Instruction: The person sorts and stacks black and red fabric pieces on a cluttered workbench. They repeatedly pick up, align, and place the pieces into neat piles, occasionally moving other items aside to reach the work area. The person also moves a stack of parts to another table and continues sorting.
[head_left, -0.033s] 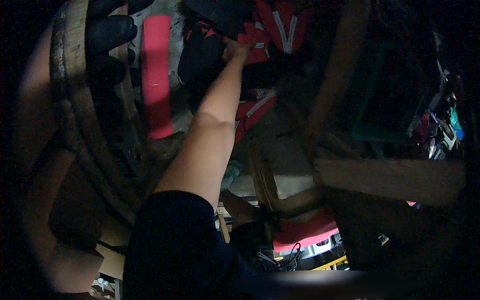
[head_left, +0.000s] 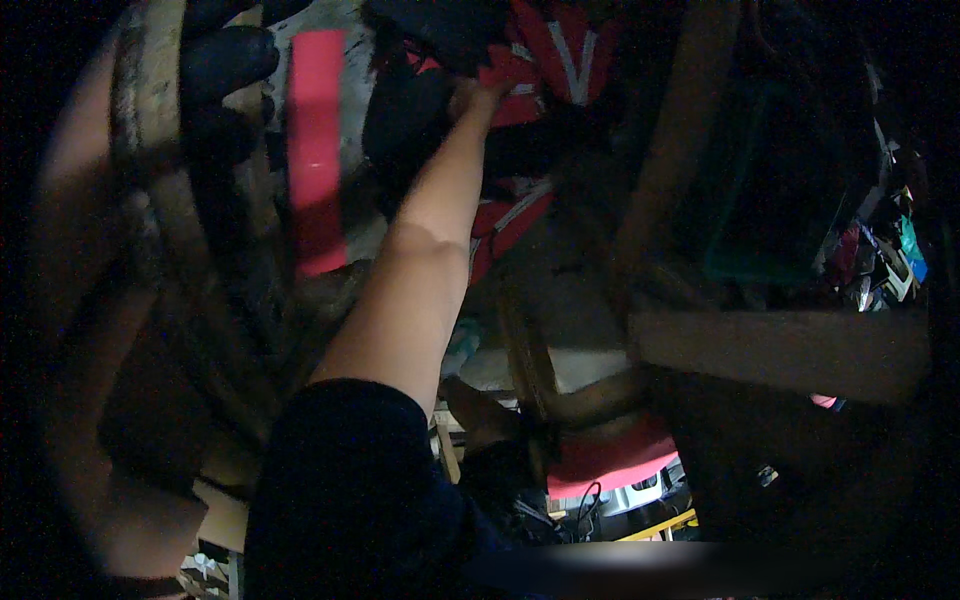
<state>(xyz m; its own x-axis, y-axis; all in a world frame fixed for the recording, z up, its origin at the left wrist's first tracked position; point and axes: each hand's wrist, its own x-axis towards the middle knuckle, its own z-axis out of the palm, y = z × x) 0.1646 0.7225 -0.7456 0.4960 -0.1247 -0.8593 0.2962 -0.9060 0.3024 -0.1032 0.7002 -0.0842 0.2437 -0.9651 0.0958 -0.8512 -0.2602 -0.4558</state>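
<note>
My bare left arm, in a dark sleeve, stretches up from the lower edge. At its far end my left hand reaches among red pieces with pale stripes and a dark, soft-looking shape. Deep shadow hides its fingers, so any hold cannot be made out. Another red striped piece lies beneath the forearm. Left of the arm stands a long pinkish-red panel against a pale, stained surface. My right hand is not visible.
Curved-looking wooden bars rise at the left, with black rounded shapes behind. A wooden board crosses the right side. Coloured odds and ends lie at far right. A red cushion-like piece and dark cables sit lower down.
The wooden bars, black shapes and red panel at the left appear slightly farther right in the picture. My left arm and hand stay almost where they were.
</note>
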